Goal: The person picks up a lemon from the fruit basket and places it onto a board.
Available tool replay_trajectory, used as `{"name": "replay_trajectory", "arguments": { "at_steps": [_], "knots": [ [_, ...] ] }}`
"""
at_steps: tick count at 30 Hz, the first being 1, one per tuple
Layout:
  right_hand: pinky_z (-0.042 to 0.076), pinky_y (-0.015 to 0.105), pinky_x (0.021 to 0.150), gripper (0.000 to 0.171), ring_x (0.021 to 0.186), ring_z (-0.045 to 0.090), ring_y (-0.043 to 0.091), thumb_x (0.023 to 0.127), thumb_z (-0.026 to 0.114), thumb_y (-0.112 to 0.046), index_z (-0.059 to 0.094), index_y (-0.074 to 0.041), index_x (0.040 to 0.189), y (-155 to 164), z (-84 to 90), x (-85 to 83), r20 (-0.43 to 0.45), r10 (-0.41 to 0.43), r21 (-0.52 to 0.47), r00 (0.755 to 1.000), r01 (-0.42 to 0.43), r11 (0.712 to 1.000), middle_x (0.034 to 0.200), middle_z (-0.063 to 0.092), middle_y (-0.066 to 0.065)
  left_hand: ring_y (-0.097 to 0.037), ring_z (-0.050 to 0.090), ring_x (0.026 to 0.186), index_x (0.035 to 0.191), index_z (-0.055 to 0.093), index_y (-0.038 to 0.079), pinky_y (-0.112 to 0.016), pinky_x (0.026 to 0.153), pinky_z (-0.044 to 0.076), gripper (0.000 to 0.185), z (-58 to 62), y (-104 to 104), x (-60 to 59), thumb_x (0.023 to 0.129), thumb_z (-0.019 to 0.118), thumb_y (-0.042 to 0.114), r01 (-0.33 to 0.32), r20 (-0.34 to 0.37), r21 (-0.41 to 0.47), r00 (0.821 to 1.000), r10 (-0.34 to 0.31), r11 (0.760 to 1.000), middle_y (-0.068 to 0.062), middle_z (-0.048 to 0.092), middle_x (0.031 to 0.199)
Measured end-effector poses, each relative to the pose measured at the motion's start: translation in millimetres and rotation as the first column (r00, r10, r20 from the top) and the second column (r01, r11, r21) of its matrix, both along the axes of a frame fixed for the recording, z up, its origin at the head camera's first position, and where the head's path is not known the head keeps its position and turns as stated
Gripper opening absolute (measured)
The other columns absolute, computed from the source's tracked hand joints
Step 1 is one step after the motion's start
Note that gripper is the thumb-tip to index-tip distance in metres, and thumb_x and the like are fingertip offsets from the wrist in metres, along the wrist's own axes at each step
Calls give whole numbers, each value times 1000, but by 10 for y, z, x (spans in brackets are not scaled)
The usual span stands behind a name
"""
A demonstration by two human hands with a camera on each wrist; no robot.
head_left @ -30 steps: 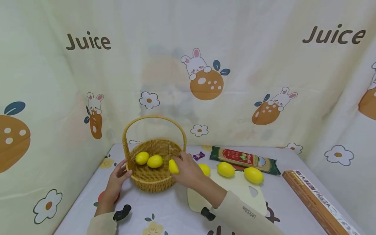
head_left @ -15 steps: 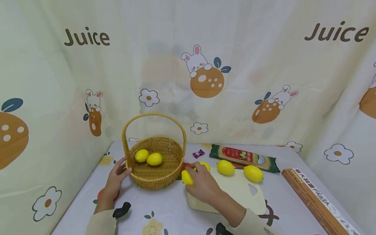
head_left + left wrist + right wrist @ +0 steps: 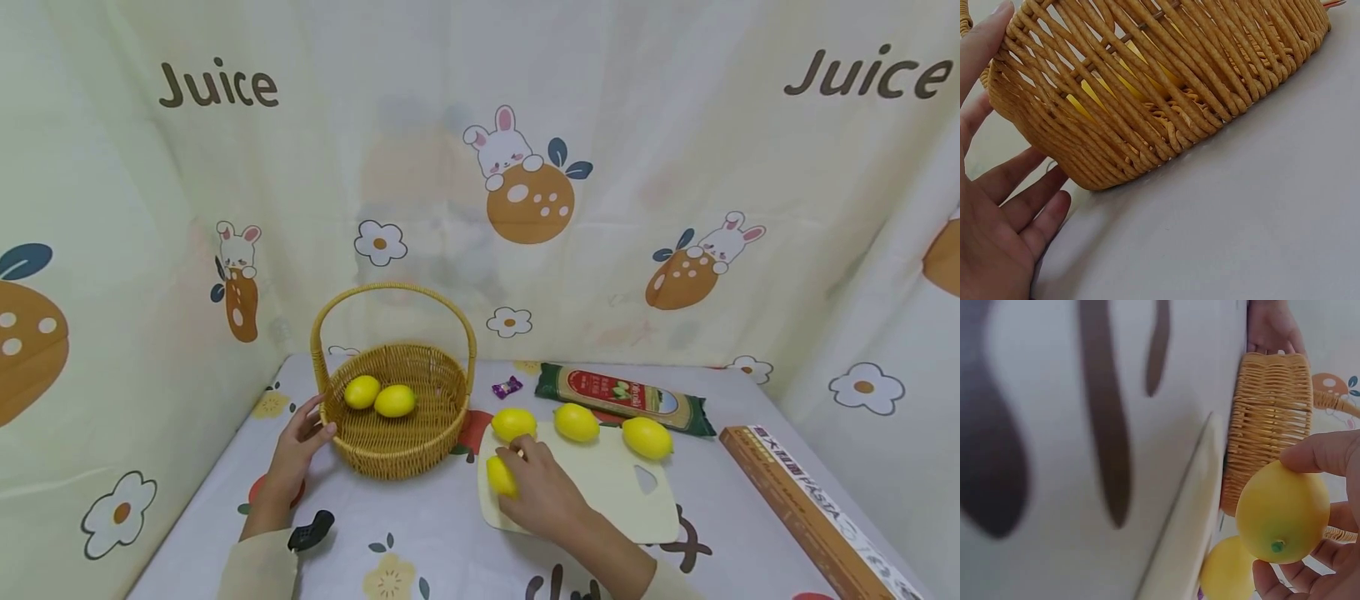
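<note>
My right hand (image 3: 551,492) pinches a yellow lemon (image 3: 501,477) over the left part of the pale cutting board (image 3: 600,492). In the right wrist view the thumb and fingers hold that lemon (image 3: 1285,512) by its sides, its green stem end showing. My left hand (image 3: 294,454) touches the left side of the wicker basket (image 3: 390,462). Its fingers lie fairly straight along the woven wall in the left wrist view, thumb near the rim. Inside the basket are two lemons, one at the left (image 3: 362,392) and one beside it (image 3: 394,401).
Three more lemons line the board's far edge: left (image 3: 513,424), middle (image 3: 577,422) and right (image 3: 647,438). Behind them lies a green-ended pasta packet (image 3: 625,399), with a small purple candy (image 3: 507,387) to its left. A long pasta box (image 3: 817,512) lies along the right side.
My right hand has moved from the basket's right rim to over the cutting board, carrying the lemon rightward and nearer to me. My left hand has stayed at the basket.
</note>
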State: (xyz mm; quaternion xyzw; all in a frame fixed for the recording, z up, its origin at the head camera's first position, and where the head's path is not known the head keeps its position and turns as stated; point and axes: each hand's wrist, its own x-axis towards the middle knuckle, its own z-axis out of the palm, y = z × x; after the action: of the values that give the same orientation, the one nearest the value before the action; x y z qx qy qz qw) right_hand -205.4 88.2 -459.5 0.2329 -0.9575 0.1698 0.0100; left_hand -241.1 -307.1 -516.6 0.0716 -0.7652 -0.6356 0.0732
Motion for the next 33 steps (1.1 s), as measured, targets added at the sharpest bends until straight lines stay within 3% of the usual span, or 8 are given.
{"name": "replay_trajectory", "arguments": {
  "at_steps": [14, 33],
  "knots": [
    [50, 39, 89, 61, 100, 45, 20, 78, 78, -28, 59, -11, 133, 97, -117, 43, 86, -5, -10, 996, 6, 1000, 122, 46, 4, -38, 31, 138, 153, 29, 24, -59, 111, 19, 70, 15, 19, 0, 94, 66, 31, 0, -7, -5, 1000, 0, 1000, -19, 31, 153],
    [51, 39, 90, 62, 99, 46, 19, 78, 80, -34, 59, -14, 133, 94, -119, 65, 67, 32, 37, 997, -35, 999, 124, 47, 4, -38, 29, 139, 154, 29, 26, -60, 111, 18, 72, 24, 16, 4, 93, 67, 35, -11, 13, -1, 1000, 11, 1000, -19, 30, 154]
  ]
}}
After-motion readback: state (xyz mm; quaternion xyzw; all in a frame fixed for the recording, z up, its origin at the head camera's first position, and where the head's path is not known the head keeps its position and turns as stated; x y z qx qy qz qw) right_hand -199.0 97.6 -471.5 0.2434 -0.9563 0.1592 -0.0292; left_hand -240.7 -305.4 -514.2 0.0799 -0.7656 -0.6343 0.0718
